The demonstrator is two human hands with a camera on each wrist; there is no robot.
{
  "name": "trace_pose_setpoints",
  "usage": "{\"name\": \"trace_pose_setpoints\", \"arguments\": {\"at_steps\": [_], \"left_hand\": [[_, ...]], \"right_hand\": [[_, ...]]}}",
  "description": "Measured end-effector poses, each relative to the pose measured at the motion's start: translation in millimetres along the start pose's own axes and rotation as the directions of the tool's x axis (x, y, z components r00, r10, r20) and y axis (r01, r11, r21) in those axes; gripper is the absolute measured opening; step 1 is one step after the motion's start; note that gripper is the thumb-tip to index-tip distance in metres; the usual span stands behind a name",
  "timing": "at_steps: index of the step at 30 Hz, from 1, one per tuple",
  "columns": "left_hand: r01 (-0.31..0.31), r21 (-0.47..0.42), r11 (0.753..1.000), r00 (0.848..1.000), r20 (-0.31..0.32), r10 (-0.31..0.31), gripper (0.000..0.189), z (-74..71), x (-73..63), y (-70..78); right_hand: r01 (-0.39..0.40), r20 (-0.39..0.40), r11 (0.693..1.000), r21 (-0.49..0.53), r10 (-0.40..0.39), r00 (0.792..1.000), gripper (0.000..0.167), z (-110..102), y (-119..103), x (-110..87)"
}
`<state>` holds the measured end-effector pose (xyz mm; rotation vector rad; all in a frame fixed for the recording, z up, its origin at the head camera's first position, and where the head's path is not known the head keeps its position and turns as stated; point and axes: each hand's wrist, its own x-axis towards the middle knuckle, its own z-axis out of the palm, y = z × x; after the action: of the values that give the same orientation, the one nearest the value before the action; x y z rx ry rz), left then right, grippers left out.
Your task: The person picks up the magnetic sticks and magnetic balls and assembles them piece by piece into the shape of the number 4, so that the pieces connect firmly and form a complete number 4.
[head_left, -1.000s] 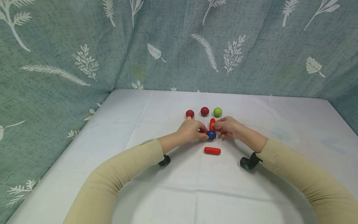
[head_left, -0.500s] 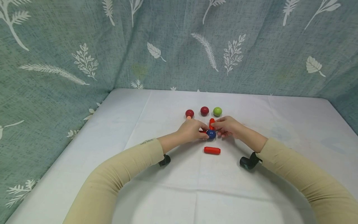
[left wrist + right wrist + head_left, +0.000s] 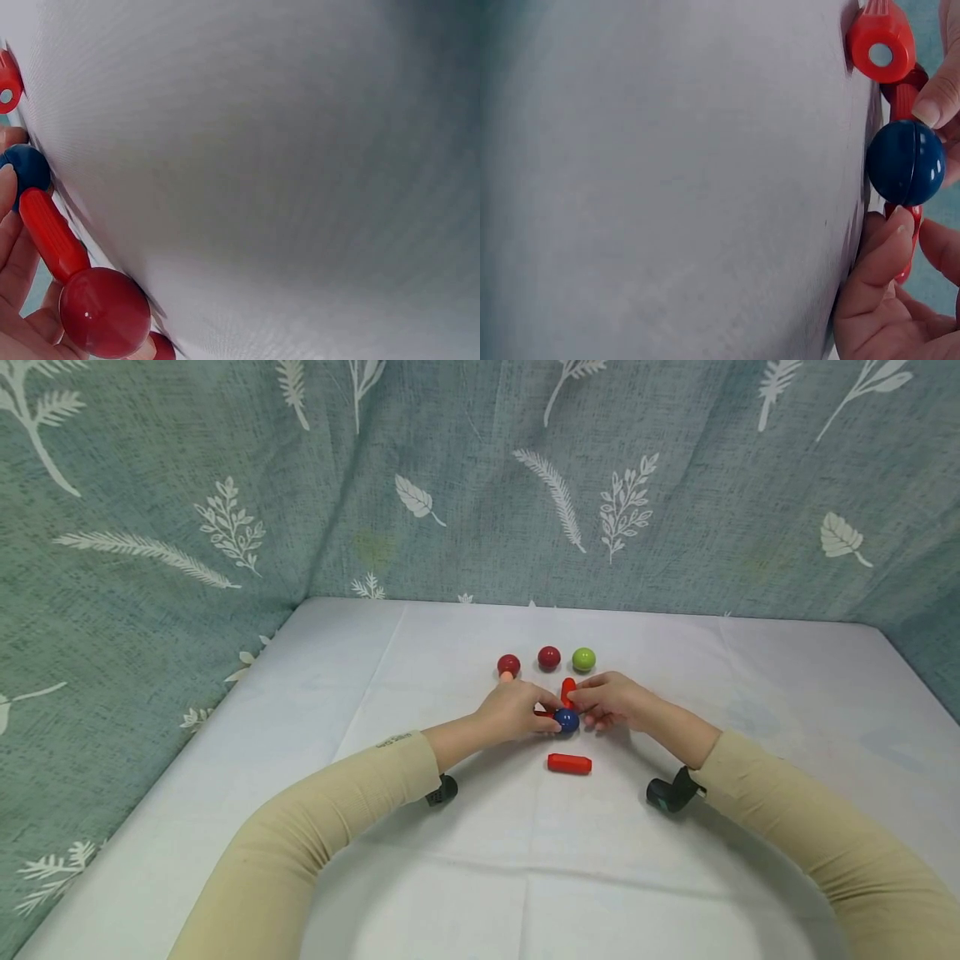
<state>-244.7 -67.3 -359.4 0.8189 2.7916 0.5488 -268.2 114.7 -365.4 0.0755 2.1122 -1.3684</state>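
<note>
My left hand (image 3: 510,708) pinches a blue ball (image 3: 567,721) between thumb and fingers, just over the white cloth. In the left wrist view a red rod (image 3: 54,234) runs from the blue ball to a dark red ball (image 3: 105,312) beside the palm, a ball that the hand covers in the head view. From the other side my right hand (image 3: 613,700) pinches a second red rod (image 3: 568,690), whose near end meets the blue ball. In front lies a loose red rod (image 3: 570,764) with a silvery round spot on its end.
Behind the hands two red balls, one at the left (image 3: 508,663) and one in the middle (image 3: 549,658), stand in a row with a green ball (image 3: 583,660). A patterned blue-green curtain (image 3: 480,485) closes off the table's back and left sides.
</note>
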Motion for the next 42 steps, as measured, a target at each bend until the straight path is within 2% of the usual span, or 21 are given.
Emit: {"name": "trace_pose_setpoints", "arguments": {"at_steps": [19,22,25,28,33,35,39,42], "left_hand": [[0.013,-0.066,0.998,1.0,-0.008,-0.014,0.031,3.2,0.7,-3.2],[0.019,-0.07,0.997,1.0,-0.005,-0.02,0.032,3.0,0.8,-3.0],[0.031,-0.077,0.997,1.0,-0.001,-0.031,0.032,2.6,0.8,-2.5],[0.043,-0.084,0.996,0.999,0.001,-0.043,0.033,2.3,0.4,-2.0],[0.057,-0.091,0.994,0.998,0.001,-0.057,0.033,2.3,0.0,-2.7],[0.059,-0.093,0.994,0.998,0.001,-0.059,0.032,2.3,-0.1,-3.1],[0.039,-0.082,0.996,0.999,-0.001,-0.04,0.033,2.0,0.0,-3.5],[0.027,-0.076,0.997,1.0,-0.002,-0.028,0.033,1.7,0.0,-3.3]], "right_hand": [[-0.013,0.013,0.999,-0.034,0.013,1.0,0.05,-0.1,-2.6,-1.9],[0.008,0.005,0.998,-0.065,-0.008,1.0,0.048,-3.3,-1.8,-0.8],[0.024,-0.042,0.994,-0.108,-0.029,0.999,0.039,-11.0,-2.3,0.9],[0.015,-0.14,0.993,-0.113,-0.03,0.99,0.031,-21.7,-4.4,4.5],[0.032,-0.279,0.998,-0.062,-0.048,0.959,0.037,-34.2,-9.1,14.8],[0.074,-0.271,0.995,-0.072,-0.091,0.958,0.044,-36.4,-10.1,19.6],[0.146,-0.197,0.981,-0.129,-0.169,0.966,0.052,-37.4,-10.5,28.3],[0.157,-0.166,0.976,-0.153,-0.182,0.969,0.051,-36.6,-10.5,32.7]]}}
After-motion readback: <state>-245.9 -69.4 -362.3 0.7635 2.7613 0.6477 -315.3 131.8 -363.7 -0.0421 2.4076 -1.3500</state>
